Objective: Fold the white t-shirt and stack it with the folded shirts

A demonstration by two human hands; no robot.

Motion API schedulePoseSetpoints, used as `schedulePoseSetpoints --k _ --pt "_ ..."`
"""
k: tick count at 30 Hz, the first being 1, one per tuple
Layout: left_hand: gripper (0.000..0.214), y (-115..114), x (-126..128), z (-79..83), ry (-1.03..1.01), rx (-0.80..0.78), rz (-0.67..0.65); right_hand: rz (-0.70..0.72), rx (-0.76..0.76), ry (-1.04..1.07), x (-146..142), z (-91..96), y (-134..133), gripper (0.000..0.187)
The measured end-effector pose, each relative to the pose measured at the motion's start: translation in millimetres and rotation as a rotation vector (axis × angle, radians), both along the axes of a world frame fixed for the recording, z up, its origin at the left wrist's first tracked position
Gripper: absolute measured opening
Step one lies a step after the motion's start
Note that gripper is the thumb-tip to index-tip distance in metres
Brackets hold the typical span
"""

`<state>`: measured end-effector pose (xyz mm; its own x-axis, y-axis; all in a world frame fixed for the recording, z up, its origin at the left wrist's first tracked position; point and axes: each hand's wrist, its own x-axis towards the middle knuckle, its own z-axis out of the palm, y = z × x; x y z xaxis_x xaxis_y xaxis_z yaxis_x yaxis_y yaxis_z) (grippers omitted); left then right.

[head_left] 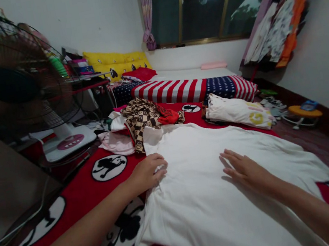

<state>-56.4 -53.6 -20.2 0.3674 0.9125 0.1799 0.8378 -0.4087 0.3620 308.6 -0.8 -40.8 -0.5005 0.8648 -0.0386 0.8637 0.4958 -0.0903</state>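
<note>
**White T-shirt (216, 198) spread flat under both hands**

It is laid on a red bedspread (74, 211). The fingers of the left hand (146, 173) are curled at the shirt's edge, grip unclear; the right hand (247, 172) is pressed down, fingers open. A clothes pile (141, 118) is left beyond.

Room on the red bedspread (80, 205) by the left hand (146, 173) (pedestal fan (6, 84) beyond)

The left hand (147, 174) curls loosely, while the right hand (247, 171) lies flat and spread.
</note>
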Motion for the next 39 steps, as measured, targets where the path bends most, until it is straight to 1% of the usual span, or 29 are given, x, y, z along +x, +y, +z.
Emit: schedulePoseSetpoints --k 2,4,6,8,10,12,15,17,18,20,24,26,28,31,33,34,37,39 --pt "0.019 -26.1 -2.0 3.9 -0.041 -0.011 0.148 0.028 0.061 0.015 -3.1 -3.4 -8.5 0.063" --pt "0.020 -50.5 -3.7 6.6 -0.049 -0.096 0.239 0.041 0.105 0.018 -4.3 -8.3 -14.7 0.062" --pt "0.023 -69.0 -5.2 8.6 -0.058 -0.172 0.258 0.042 0.110 0.006 -4.4 -11.4 -16.0 0.062" --pt "0.023 -79.4 -6.5 9.8 -0.093 -0.211 0.249 0.042 0.096 -0.016 -4.4 -11.4 -13.5 0.063" --pt "0.017 -82.0 -8.7 9.5 -0.183 -0.267 0.244 0.035 0.083 -0.034 -4.4 -9.9 -10.6 0.064" --pt "0.015 -80.0 -12.5 6.8 -0.370 -0.346 0.267 0.037 0.079 -0.039 -3.7 -8.8 -9.5 0.064" --pt "0.028 -76.9 -19.5 -0.7 -0.761 -0.505 0.343 0.063 0.091 -0.024 -1.7 -9.2 -10.3 0.065" --pt "0.035 -77.9 -22.3 -5.6 -0.947 -0.599 0.371 0.077 0.093 -0.013 -0.7 -9.5 -10.2 0.065" --pt "0.037 -79.1 -22.8 -7.4 -0.994 -0.623 0.375 0.079 0.091 -0.009 -0.3 -9.0 -9.7 0.065" --pt "0.038 -81.9 -22.7 -9.4 -1.017 -0.621 0.373 0.084 0.079 0.001 0.5 -6.4 -8.6 0.063" --pt "0.039 -83.3 -24.6 -9.6 -0.909 -0.602 0.367 0.097 0.005 0.055 7.1 3.2 -13.6 0.055" --pt "0.038 -80.5 -27.0 -9.1 -0.832 -0.575 0.353 0.089 -0.031 0.098 13.1 7.3 -20.5 0.052" --pt "0.035 -74.4 -28.4 -7.2 -0.774 -0.498 0.355 0.074 -0.048 0.148 19.0 9.7 -27.0 0.048" --pt "0.031 -56.6 -24.2 -0.2 -0.677 -0.296 0.351 0.070 -0.055 0.226 24.5 12.0 -27.1 0.038" --pt "0.027 -38.4 -16.3 6.9 -0.622 -0.175 0.302 0.034 -0.024 0.276 26.4 14.1 -17.3 0.035" --pt "0.027 -27.6 -11.1 10.5 -0.614 -0.145 0.266 -0.002 -0.002 0.300 27.4 15.6 -9.6 0.036" --pt "0.044 9.0 6.4 18.2 -0.649 -0.168 0.173 -0.148 0.061 0.378 32.0 21.6 18.5 0.039" --pt "0.055 32.7 16.3 19.2 -0.670 -0.197 0.156 -0.245 0.070 0.436 36.0 25.2 35.3 0.037"
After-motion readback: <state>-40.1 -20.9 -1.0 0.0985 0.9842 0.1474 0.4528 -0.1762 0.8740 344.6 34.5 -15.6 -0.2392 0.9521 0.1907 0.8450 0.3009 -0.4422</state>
